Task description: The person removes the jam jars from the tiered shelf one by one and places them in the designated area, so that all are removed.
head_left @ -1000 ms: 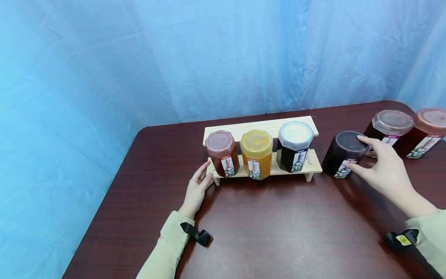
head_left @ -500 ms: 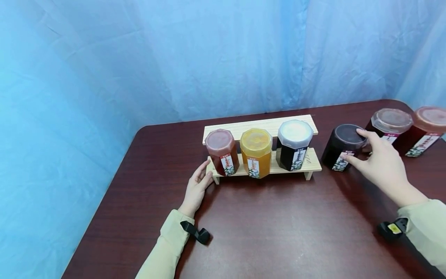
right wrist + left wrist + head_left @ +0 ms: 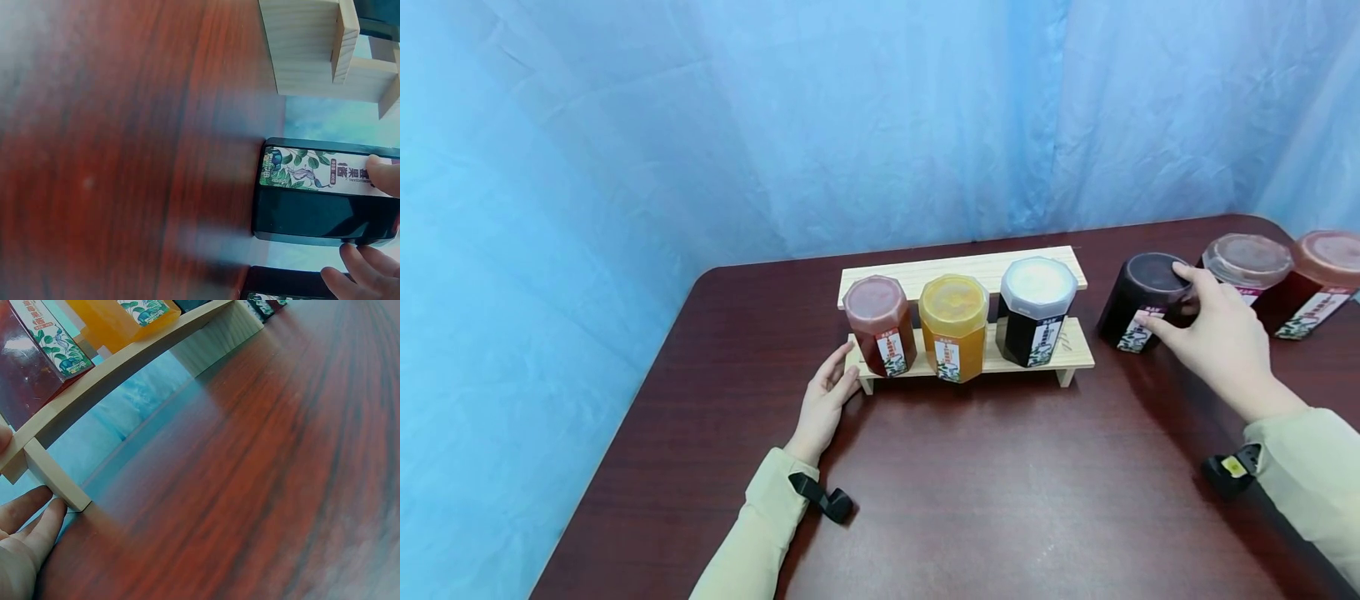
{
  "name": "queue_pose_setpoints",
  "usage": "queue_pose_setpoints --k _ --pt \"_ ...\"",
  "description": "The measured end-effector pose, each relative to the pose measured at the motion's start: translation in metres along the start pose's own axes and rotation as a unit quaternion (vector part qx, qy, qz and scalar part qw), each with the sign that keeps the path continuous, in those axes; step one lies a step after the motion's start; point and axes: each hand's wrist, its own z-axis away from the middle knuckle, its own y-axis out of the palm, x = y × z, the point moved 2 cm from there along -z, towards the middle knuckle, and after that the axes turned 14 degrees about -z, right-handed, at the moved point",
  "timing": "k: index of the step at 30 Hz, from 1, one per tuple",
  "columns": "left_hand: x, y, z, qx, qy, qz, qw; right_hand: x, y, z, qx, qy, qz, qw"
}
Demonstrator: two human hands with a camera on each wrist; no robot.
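Note:
My right hand (image 3: pixel 1221 346) grips a black lidded jar (image 3: pixel 1135 312) near its top, right of the rack. In the right wrist view the thumb lies on the white label of this jar (image 3: pixel 306 212), fingertips on its opposite side. The jar stands upright, its base at the tabletop. My left hand (image 3: pixel 822 408) touches the left end of a two-tier wooden rack (image 3: pixel 1075 342). Its fingertips rest against the rack's leg (image 3: pixel 59 478) in the left wrist view. Across the lower tier stand a red-brown jar (image 3: pixel 880 329), a yellow jar (image 3: pixel 953 333) and a dark jar with a whitish lid (image 3: pixel 1036 308).
Beyond my right hand, two more jars stand on the dark wood table (image 3: pixel 970 500): a dark jar with a clear lid (image 3: pixel 1247 258) and a red jar (image 3: pixel 1315 292). A blue curtain (image 3: pixel 850 125) hangs behind the table's far edge.
My right hand and the black jar have moved back, away from me, beside the rack's right end. The left hand and the jars on the rack have stayed put.

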Motion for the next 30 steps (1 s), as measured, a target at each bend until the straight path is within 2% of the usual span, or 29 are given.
queue_pose_setpoints --k 16,30 --pt "-0.002 0.0 0.001 0.004 0.004 0.007 1.0 -0.004 0.003 -0.015 -0.025 -0.006 0.006 1.0" --pt "0.001 -0.001 0.001 0.001 0.006 -0.004 1.0 -0.004 0.005 -0.021 -0.029 -0.012 0.011 0.999"
